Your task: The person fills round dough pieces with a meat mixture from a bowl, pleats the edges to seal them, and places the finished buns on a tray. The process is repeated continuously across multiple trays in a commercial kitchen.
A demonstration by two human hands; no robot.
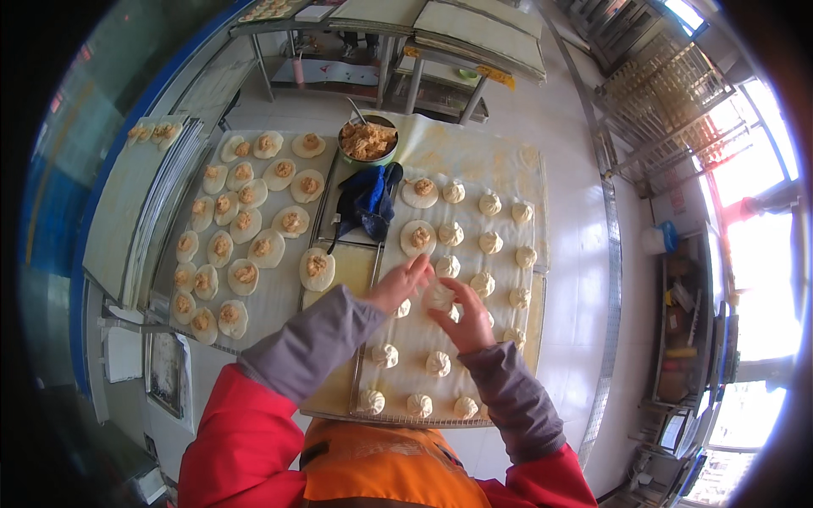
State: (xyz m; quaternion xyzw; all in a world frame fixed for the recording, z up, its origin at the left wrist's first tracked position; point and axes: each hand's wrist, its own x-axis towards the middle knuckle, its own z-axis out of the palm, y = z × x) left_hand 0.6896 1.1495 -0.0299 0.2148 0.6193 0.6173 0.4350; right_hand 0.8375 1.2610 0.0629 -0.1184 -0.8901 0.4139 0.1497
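Note:
Between my hands, above the right tray, is a pleated dough bun (439, 296). My right hand (467, 315) grips it between thumb and fingers. My left hand (401, 283) is at its left side, fingers close together; whether they touch the bun is unclear. Rows of pleated buns (438, 364) sit on the lined tray (406, 387). Two flat dough rounds with filling (418, 238) lie at that tray's upper left. Many more filled rounds (263, 248) cover the left tray (286, 146). A metal bowl of filling (368, 141) with a spoon handle stands at the back.
A dark blue cloth (365, 203) lies between the trays. Stacked boards (127, 209) stand at the left, with several filled rounds on top. Behind are metal tables with stacked sheets (476, 38). Wire racks (667, 95) and a shelf unit (683, 330) line the right side.

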